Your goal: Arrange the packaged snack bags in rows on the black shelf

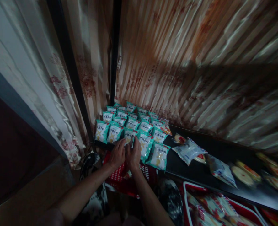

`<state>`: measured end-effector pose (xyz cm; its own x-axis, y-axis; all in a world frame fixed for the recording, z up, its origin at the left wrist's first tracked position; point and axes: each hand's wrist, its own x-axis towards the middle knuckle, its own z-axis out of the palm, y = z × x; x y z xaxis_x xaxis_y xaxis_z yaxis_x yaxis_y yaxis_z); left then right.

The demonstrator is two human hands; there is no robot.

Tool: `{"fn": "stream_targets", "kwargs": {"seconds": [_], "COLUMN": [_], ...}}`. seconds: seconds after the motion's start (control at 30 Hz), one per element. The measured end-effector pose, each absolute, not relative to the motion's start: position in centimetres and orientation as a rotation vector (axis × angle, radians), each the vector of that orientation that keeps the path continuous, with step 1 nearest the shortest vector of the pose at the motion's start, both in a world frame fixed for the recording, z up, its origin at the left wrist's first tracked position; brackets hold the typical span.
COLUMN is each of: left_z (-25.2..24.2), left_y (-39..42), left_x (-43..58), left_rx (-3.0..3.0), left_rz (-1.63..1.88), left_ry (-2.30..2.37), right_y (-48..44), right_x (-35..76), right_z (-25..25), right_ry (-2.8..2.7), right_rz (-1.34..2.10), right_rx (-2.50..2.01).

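Both my hands are at the front row of teal-and-white snack bags on the left end of a black shelf. My left hand (pixel 117 154) has its fingers bent against the lower left of a snack bag (pixel 130 133). On the same bag's lower right, my right hand (pixel 133 153) is closed, the two hands almost touching. Beside it on the left stands another teal bag (pixel 114 133); on the right are a tilted bag (pixel 145 145) and a leaning one (pixel 159 156). More such bags stand in rows behind. My fingertips are partly hidden.
Below my hands is a red basket (pixel 115 175). Further right, loose packets (pixel 188 150) lie on the black shelf (pixel 176 168). Another red basket (pixel 185 201) with several packages stands at lower right. Patterned curtains (pixel 157 69) and a dark upright post (pixel 114 56) border the shelf.
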<state>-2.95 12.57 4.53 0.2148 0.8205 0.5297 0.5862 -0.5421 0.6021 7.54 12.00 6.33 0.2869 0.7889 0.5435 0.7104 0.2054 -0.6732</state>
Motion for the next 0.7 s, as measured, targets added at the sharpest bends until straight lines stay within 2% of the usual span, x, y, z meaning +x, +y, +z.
{"fn": "stream_targets", "kwargs": {"seconds": [0.23,0.7], "left_z": [5.1,4.4], "left_y": [13.1,14.3], "left_x": [-2.6,-2.8], "left_rx": [2.188,2.197], "left_rz": [1.248,1.220], "left_ry": [1.322,1.393], "right_y": [12.6,13.9], "right_x": [7.4,7.3], "right_z": [7.1,5.1], "right_ry": [-1.417,-1.459], "right_rz": [0.116,0.102], "right_rx": [-1.495,-1.458]}}
